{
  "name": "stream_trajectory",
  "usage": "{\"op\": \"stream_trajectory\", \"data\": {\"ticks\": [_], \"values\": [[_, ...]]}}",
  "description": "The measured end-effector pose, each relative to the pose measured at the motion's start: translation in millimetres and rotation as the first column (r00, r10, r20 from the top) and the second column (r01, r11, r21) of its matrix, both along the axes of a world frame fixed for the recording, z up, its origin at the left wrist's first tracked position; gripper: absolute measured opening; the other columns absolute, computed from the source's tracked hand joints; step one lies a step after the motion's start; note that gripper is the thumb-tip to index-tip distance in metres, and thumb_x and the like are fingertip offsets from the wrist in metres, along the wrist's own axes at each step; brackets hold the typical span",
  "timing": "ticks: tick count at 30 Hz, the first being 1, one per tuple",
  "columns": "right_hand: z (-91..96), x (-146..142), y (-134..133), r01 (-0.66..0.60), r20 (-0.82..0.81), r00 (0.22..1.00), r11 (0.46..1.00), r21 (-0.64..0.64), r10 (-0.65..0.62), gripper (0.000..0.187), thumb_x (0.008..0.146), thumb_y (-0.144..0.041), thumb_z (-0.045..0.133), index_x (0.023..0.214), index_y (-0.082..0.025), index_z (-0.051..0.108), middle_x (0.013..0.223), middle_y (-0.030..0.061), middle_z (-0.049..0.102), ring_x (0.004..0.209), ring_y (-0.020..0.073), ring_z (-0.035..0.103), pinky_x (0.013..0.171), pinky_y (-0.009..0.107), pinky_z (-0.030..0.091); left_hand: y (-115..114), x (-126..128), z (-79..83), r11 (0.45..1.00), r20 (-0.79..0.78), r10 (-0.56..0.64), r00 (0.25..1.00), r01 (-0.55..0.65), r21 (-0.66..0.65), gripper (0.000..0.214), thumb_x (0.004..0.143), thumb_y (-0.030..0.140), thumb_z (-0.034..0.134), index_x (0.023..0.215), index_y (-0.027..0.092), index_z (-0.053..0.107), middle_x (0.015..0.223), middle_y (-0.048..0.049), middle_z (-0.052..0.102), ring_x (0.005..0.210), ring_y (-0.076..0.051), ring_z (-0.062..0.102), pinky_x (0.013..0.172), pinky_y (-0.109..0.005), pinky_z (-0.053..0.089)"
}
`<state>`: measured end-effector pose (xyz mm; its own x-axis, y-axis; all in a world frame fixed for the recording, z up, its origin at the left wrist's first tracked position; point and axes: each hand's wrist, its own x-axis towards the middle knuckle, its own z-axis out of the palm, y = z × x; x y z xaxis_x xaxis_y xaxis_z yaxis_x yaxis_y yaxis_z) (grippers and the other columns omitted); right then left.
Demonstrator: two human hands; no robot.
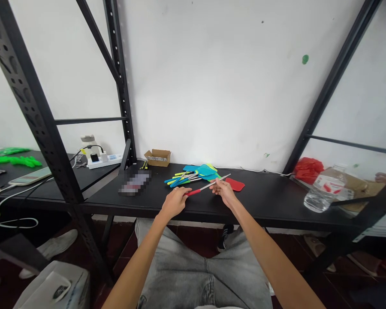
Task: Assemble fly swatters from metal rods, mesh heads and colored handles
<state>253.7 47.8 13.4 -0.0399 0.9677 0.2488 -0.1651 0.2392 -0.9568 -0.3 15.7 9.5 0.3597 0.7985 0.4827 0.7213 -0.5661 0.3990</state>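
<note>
Grey denim of the person's lap fills the near edge of the view; both bare forearms run forward from it to the front edge of the black table [270,201].

Left hand [175,201]: curled closed around the red grip end of a fly swatter [209,186], knuckles up, resting on or just above the table top. Judged as the anchoring hand, since it takes the handle where the grip is thickest.

Right hand [224,190]: fingers pinched narrow on the metal rod part-way along, palm turned inward. The rod runs up and to the right between the two hands, and its far tip shows past the right hand. Holding at two points keeps the thin rod steady, likely so its sections can be slid or pulled.

Just right of the right hand: red swatter head [235,184] flat on the table. Cannot tell whether it is joined to the held rod.

Just beyond the hands: loose pile of swatters [194,174] with blue and yellow-green parts, heads overlapping, within easy reach.

Farther back: small open cardboard box [157,157] against the white wall.

Far right: clear water bottle [324,191], tilted, with a red bag [309,167] behind it. Far left, on the neighbouring table: white power strip [104,159], well apart from the work.
</note>
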Motion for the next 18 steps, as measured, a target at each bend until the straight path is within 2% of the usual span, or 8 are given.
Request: {"op": "stream_trajectory", "data": {"ticks": [4, 7, 10, 14, 16, 18], "values": [[-3.3, -0.1, 2.4, -0.038, 0.042, 0.998, 0.999, 0.023, 0.037, 0.045, 0.077, -0.06, 0.068, 0.089, -0.018, 0.075, 0.079, 0.0076, 0.073, 0.059, 0.0134, 0.058, 0.053, 0.026, 0.037, 0.7, 0.0, 2.0, 0.998, 0.024, -0.042, 0.999, 0.043, -0.035, 0.036, 0.094, 0.021, 0.039, 0.12, 0.026, 0.064, 0.102, -0.0018, 0.072, 0.099, -0.02, 0.062, 0.084, -0.029, 0.045], [-3.8, -2.0, 2.8, -0.09, 0.191, 0.978, 0.995, 0.049, 0.079, 0.046, 0.079, -0.06, 0.065, 0.087, -0.017, 0.076, 0.082, 0.009, 0.074, 0.058, 0.0126, 0.056, 0.053, 0.026, 0.036, 0.3, 0.4, 2.8, 0.997, 0.047, -0.045, 0.998, 0.048, -0.066, 0.036, 0.094, 0.021, 0.04, 0.119, 0.026, 0.065, 0.101, -0.001, 0.073, 0.101, -0.02, 0.063, 0.085, -0.029, 0.046], [-2.0, -5.4, 0.4, -0.151, 0.374, 0.921, 0.986, 0.074, 0.113, 0.047, 0.084, -0.06, 0.058, 0.087, -0.017, 0.077, 0.085, 0.0092, 0.074, 0.058, 0.0123, 0.053, 0.055, 0.026, 0.037, -2.5, 0.8, 3.9, 0.996, 0.054, -0.028, 0.998, 0.033, -0.086, 0.037, 0.092, 0.023, 0.044, 0.123, 0.026, 0.063, 0.111, -0.0017, 0.071, 0.105, -0.02, 0.063, 0.089, -0.029, 0.045], [-0.2, -11.1, -4.5, -0.249, 0.531, 0.834, 0.96, 0.127, 0.146, 0.046, 0.085, -0.058, 0.058, 0.074, -0.017, 0.076, 0.09, 0.0086, 0.074, 0.065, 0.0146, 0.056, 0.065, 0.029, 0.044, -9.8, 2.2, 8.9, 0.997, -0.001, -0.023, 1.0, 0.023, -0.079, 0.042, 0.089, 0.032, 0.05, 0.131, 0.031, 0.057, 0.118, -0.0012, 0.069, 0.106, -0.021, 0.063, 0.09, -0.03, 0.044], [-0.6, -13.8, -4.9, -0.262, 0.554, 0.819, 0.957, 0.127, 0.151, 0.042, 0.083, -0.056, 0.061, 0.08, -0.018, 0.077, 0.085, 0.0076, 0.074, 0.068, 0.0165, 0.058, 0.067, 0.03, 0.045, -12.7, 3.1, 12.1, 0.997, -0.021, -0.029, 0.999, 0.028, -0.075, 0.037, 0.091, 0.037, 0.047, 0.126, 0.032, 0.06, 0.112, -0.0002, 0.07, 0.102, -0.021, 0.063, 0.087, -0.03, 0.044], [-1.4, -14.9, -3.2, -0.209, 0.509, 0.852, 0.97, 0.121, 0.12, 0.043, 0.08, -0.056, 0.064, 0.096, -0.018, 0.076, 0.082, 0.0071, 0.073, 0.068, 0.0175, 0.059, 0.065, 0.03, 0.045, -14.1, 3.5, 14.4, 0.997, -0.02, -0.02, 1.0, 0.019, -0.075, 0.032, 0.093, 0.039, 0.044, 0.118, 0.031, 0.063, 0.106, 0.0006, 0.071, 0.099, -0.021, 0.063, 0.082, -0.029, 0.043]]}}
